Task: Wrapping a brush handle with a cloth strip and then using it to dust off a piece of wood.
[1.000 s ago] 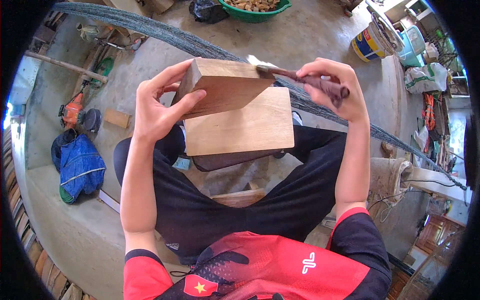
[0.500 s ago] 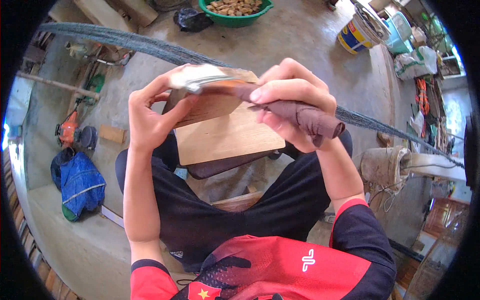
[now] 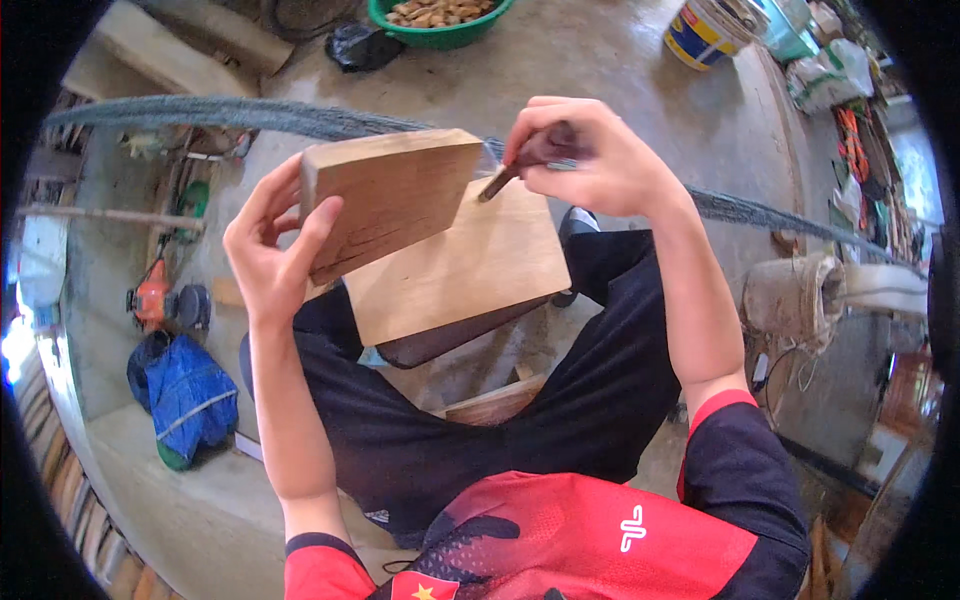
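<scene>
My left hand [image 3: 275,240] grips a thick wooden block [image 3: 395,200] by its left end, thumb on the broad face and fingers behind. The block is tilted up, its worn face toward me. Closed up to its right, my right hand [image 3: 600,160] holds a tool with a dark brown cloth-wrapped handle [image 3: 550,145]. The tool's narrow brown end points down and left, just above or on a pale wooden board [image 3: 460,265]; contact I cannot tell. This board lies on a dark brown stool seat [image 3: 465,335] between my knees, partly behind the block.
Blue-grey netting [image 3: 270,115] stretches across beyond my hands. Farther off stand a green basin [image 3: 440,38] of wood chips, a black bag [image 3: 362,47] and a bucket [image 3: 705,35]. At left are an orange machine [image 3: 152,297] and a blue bundle [image 3: 190,395].
My right hand has moved up, drawing the tool off the block and turning its end downward. The block, still in my left hand, now shows more of its broad face.
</scene>
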Tool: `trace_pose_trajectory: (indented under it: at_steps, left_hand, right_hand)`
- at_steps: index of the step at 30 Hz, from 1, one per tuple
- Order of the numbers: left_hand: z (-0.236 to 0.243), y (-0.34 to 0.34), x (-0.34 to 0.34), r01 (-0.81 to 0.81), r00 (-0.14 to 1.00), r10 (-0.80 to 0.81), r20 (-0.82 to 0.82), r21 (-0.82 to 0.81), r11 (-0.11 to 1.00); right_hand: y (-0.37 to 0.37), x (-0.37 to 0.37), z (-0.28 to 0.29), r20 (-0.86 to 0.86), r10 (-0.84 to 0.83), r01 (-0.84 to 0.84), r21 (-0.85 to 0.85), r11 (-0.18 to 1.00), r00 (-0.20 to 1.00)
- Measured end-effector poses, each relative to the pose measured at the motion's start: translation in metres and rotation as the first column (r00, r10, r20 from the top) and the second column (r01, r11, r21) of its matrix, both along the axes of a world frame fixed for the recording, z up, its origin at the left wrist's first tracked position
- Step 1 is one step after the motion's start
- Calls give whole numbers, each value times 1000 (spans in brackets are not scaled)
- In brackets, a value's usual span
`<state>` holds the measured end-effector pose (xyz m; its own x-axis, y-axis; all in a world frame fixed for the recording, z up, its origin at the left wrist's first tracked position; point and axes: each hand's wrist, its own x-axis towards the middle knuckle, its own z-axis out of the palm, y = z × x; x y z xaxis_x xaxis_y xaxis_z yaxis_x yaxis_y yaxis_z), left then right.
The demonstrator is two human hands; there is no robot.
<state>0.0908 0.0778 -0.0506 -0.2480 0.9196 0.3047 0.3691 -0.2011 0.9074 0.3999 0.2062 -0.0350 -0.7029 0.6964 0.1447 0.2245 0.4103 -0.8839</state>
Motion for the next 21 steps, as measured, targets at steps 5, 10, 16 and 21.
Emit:
trace_pose_trajectory:
  at_steps: [5,10,16,21]
  left_hand:
    - [14,-1,15,20,998,-22,64,33,999]
    - [2,7,6,71,997,-70,37,-34,997]
    - [8,2,18,181,974,-174,144,-37,983]
    - [11,0,28,196,880,-139,-454,79,977]
  right_hand:
    - [7,1,-3,-45,-157,159,46,986,987]
    - [-3,-4,12,-323,-124,195,198,961,938]
    - [-18,-18,10,-354,-103,81,-77,994,930]
    - [-12,-13,10,-457,-209,102,-248,964,865]
